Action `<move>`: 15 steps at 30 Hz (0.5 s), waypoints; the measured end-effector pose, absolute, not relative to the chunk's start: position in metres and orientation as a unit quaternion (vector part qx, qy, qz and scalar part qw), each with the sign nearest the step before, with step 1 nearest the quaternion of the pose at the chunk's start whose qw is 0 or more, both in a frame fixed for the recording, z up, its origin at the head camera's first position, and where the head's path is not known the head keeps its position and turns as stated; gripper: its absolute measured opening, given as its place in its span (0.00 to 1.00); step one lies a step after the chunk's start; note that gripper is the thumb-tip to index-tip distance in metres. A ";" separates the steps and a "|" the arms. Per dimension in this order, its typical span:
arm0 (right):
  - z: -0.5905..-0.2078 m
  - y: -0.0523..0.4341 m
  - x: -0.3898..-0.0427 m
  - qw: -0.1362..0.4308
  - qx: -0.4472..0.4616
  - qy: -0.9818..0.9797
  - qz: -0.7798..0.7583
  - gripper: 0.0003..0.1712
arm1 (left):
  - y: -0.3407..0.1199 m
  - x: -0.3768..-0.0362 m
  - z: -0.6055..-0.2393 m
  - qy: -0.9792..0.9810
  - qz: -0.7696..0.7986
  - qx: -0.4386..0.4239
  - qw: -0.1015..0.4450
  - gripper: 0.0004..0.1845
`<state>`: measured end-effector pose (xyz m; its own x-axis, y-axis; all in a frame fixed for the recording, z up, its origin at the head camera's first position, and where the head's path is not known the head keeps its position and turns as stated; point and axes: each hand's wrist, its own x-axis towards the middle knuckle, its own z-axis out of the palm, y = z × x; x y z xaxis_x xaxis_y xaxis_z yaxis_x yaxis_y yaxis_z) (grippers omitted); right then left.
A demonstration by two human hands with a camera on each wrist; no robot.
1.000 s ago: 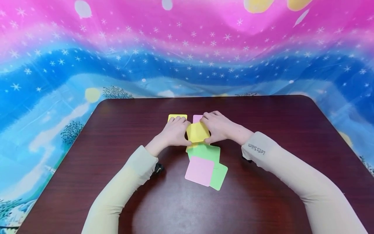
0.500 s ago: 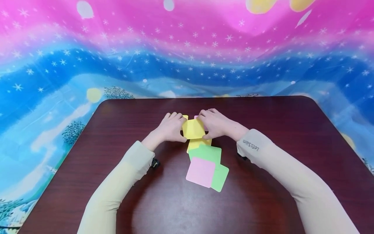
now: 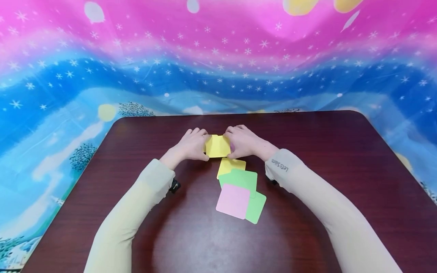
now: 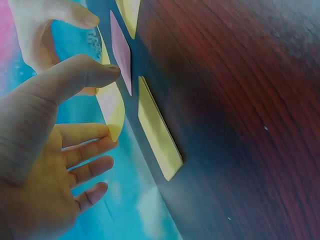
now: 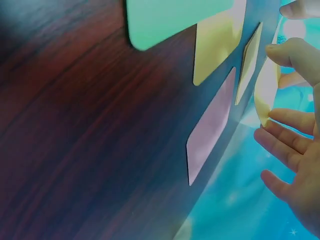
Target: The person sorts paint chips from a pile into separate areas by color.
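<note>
Both my hands, left (image 3: 191, 146) & right (image 3: 244, 144), pinch one square yellow paper card (image 3: 217, 146) above the dark wood surface (image 3: 307, 159); yellow/green/pink overlapping pile (image 3: 240, 189) w/ four cards not yet handled.

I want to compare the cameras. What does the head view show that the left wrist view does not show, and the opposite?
Only the head view shows the overlapping pile nearer the person: a pink card on green cards, and both sleeves.

Only the left wrist view shows a yellow card and a pink card lying flat on the table beyond the hands.

Both show the left hand and right hand pinching one held yellow card between them.
</note>
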<state>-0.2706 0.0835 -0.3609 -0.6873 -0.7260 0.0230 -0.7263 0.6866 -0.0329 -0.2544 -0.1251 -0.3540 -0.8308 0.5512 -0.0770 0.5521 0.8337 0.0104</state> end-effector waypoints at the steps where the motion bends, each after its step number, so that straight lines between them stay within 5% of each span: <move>1: -0.362 0.082 -0.271 0.003 0.393 -0.919 0.021 0.35 | -0.126 -0.256 -0.355 0.957 -0.003 0.287 0.041 0.38; 15: -0.375 0.062 -0.286 -0.014 0.362 -0.932 0.021 0.31 | -0.144 -0.274 -0.365 0.962 0.016 0.263 0.071 0.41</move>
